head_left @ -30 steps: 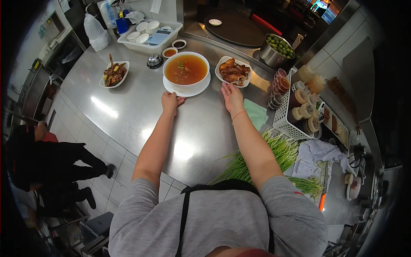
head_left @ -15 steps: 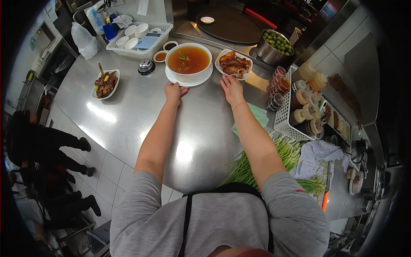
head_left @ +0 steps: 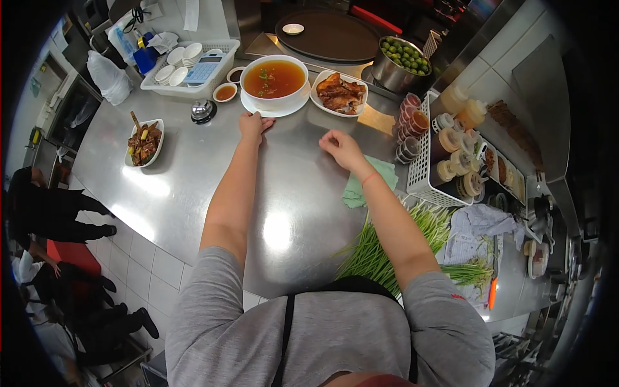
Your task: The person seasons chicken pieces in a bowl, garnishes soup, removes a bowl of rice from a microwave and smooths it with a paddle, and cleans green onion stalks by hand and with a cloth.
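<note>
A white bowl of brown soup (head_left: pixel 274 77) with green garnish stands on a white plate (head_left: pixel 284 109) at the counter's far side. My left hand (head_left: pixel 254 126) is at the plate's near edge, fingers closed on the rim. To the right of the bowl is a white dish of browned roast meat (head_left: pixel 340 94). My right hand (head_left: pixel 342 147) hangs in front of that dish, apart from it, with fingers curled in and nothing visible in them. Under my right forearm lie a green cloth (head_left: pixel 371 184) and a heap of long green stalks (head_left: pixel 380 251).
A meat dish (head_left: pixel 145 143) and call bell (head_left: pixel 203 111) stand left, with sauce dishes (head_left: pixel 225 93) near a white basket (head_left: pixel 193 71). A pot of green fruit (head_left: pixel 403 61) sits behind. Bottles fill a basket (head_left: pixel 422 174) on the right. People (head_left: pixel 58 206) stand beyond the counter.
The plate and soup bowl have slid away from me, with my left hand still at the rim. My right hand has drawn back from the roast-meat dish and its fingers have curled.
</note>
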`<act>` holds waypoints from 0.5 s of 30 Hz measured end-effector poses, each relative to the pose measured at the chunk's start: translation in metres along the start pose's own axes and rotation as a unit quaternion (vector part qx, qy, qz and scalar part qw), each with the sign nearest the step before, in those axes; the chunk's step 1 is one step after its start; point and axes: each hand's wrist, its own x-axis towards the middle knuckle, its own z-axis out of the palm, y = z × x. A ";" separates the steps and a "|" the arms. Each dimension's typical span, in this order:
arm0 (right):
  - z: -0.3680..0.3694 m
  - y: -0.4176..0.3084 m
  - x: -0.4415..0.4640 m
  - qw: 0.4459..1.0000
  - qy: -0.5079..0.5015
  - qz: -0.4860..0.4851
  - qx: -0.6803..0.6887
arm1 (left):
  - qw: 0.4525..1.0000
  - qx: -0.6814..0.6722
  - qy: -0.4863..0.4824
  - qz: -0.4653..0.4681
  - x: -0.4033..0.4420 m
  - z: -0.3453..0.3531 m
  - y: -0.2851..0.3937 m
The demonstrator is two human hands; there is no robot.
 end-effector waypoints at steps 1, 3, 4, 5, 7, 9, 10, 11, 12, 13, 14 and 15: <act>0.001 -0.004 -0.018 0.992 0.033 -0.053 -0.112 | 1.000 0.000 -0.003 -0.002 0.000 0.000 0.000; 0.001 0.004 -0.040 0.958 0.068 -0.122 -0.249 | 1.000 -0.026 -0.016 0.000 0.000 0.000 0.003; 0.002 0.005 -0.052 0.958 0.070 -0.121 -0.250 | 0.999 -0.027 -0.018 -0.001 -0.002 -0.001 0.004; 0.003 0.006 -0.063 0.934 0.100 -0.124 -0.321 | 0.999 -0.036 -0.025 0.004 -0.005 -0.003 0.006; 0.002 0.008 -0.081 0.903 0.131 -0.125 -0.390 | 0.998 -0.060 0.021 0.025 -0.017 -0.013 0.011; -0.004 0.012 -0.094 0.871 0.206 -0.169 -0.413 | 0.986 -0.102 0.117 0.055 -0.015 -0.043 0.012; -0.010 0.015 -0.099 0.871 0.206 -0.169 -0.414 | 0.977 -0.128 0.159 0.067 -0.001 -0.076 0.011; -0.017 0.020 -0.105 0.870 0.211 -0.158 -0.417 | 0.967 -0.151 0.191 0.077 -0.003 -0.107 0.023; -0.021 0.024 -0.111 0.869 0.216 -0.146 -0.420 | 0.933 -0.235 0.245 0.118 0.016 -0.146 0.018; -0.023 0.026 -0.117 0.870 0.217 -0.144 -0.419 | 0.906 -0.259 0.299 0.153 0.010 -0.162 0.036; -0.023 0.027 -0.123 0.866 0.211 -0.142 -0.430 | 0.873 -0.282 0.352 0.187 0.001 -0.176 0.055; -0.023 0.027 -0.125 0.863 0.204 -0.140 -0.441 | 0.875 -0.285 0.341 0.196 0.002 -0.197 0.065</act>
